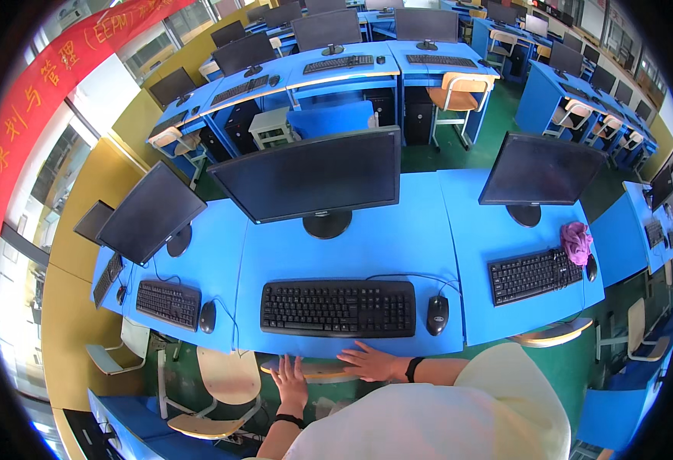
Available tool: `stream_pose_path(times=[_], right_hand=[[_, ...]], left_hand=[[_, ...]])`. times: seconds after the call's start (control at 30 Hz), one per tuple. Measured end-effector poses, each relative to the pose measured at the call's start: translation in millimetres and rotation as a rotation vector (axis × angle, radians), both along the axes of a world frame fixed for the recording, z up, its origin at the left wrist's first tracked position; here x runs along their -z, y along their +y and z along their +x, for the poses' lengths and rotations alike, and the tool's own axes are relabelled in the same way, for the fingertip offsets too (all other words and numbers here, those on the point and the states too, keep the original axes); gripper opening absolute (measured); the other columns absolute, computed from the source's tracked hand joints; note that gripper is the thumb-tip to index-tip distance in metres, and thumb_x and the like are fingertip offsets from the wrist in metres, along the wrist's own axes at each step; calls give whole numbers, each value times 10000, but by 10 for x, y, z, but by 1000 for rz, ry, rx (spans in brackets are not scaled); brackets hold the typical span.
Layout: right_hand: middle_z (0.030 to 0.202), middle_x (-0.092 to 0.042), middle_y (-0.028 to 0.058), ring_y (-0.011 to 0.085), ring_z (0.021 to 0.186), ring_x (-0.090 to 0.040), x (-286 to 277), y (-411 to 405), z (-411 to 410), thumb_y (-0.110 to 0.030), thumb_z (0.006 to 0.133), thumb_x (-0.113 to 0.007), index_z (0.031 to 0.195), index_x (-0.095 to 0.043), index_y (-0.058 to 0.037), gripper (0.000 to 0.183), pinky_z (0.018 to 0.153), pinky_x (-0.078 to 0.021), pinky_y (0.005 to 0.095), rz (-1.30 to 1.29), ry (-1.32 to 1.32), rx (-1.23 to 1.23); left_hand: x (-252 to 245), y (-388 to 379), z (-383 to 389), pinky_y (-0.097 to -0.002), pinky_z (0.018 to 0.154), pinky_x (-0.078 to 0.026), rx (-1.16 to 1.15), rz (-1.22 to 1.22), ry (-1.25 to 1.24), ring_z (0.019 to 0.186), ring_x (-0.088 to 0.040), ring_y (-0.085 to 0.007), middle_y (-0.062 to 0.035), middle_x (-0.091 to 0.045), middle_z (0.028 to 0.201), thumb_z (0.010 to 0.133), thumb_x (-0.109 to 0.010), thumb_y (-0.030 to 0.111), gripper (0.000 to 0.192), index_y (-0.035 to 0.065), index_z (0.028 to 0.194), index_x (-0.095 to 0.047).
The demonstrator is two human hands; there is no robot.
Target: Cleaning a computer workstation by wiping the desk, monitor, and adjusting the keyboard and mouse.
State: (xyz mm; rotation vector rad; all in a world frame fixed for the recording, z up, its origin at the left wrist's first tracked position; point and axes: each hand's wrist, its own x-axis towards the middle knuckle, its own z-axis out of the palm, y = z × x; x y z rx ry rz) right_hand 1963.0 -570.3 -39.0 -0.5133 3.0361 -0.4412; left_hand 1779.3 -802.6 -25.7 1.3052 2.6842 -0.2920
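My left hand (290, 379) rests at the left part of a wooden chair edge (322, 372), just below the front of the blue desk (336, 250). Its fingers point toward the desk and look slightly apart. My right hand (368, 363) lies on the right end of that chair edge, palm down, fingers spread. Neither hand appears to grip anything. Both wrists wear black bands. Straight ahead are a black keyboard (337, 309) and a wired mouse (437, 315). Behind them stands a dark-screened monitor (313, 175) on a round base.
The left-hand desk holds another monitor (152, 213), keyboard (168, 305) and mouse (208, 317). At right, a purple cloth (576, 244) touches a keyboard (535, 276) below a tilted monitor (542, 169). A wooden chair (228, 376) stands left of my hands. Rows of computer desks extend ahead.
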Motion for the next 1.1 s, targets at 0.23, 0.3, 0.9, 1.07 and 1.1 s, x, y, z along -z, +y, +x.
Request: stream_pose_path(times=[0.23,0.3,0.9,1.07,1.1], right_hand=[[1520,-199,142,294,1409,-181,143,-145,49,-390,880,-535,1385,-376,-125,593,1125,-119,552,64,35,78],[1513,-216,144,293,1407,-187,118,-159,48,-399,888,-513,1375,-391,-122,573,1129,-121,538,127,43,90],[1414,-368,198,294,1330,-323,-2336,3245,-1438,-367,953,-507,1427,-281,-45,616,1094,-252,369,-969,1025,1383],[1232,-518,157,276,1140,-484,-2037,3281,-1538,-395,968,-478,1298,-374,-73,473,984,-358,361,-818,893,1428],[1140,-550,147,264,1055,-517,-1960,3210,-1511,-382,972,-473,1219,-384,-62,413,934,-389,369,-751,968,1426]], left_hand=[[-56,-155,-182,-600,1102,-121,220,22,-141,1373,-231,-326,-148,-280,1456,720,-731,313,903,165,1455,-228],[-74,-188,-360,-587,1100,-150,296,114,-235,1372,-234,-329,-152,-287,1450,722,-729,325,886,164,1448,-247],[-1228,2696,-3459,-409,1098,-258,47,1036,-646,1371,-265,-285,-221,-252,1477,872,-650,235,855,46,1481,-81],[-1325,3194,-3471,-343,1115,-210,43,1089,-1038,1370,-265,-277,-215,-255,1474,819,-702,226,914,-24,1458,-98],[-1344,3227,-3457,-340,1112,-213,68,1119,-1098,1361,-277,-272,-207,-262,1470,816,-702,212,907,-26,1455,-104]])
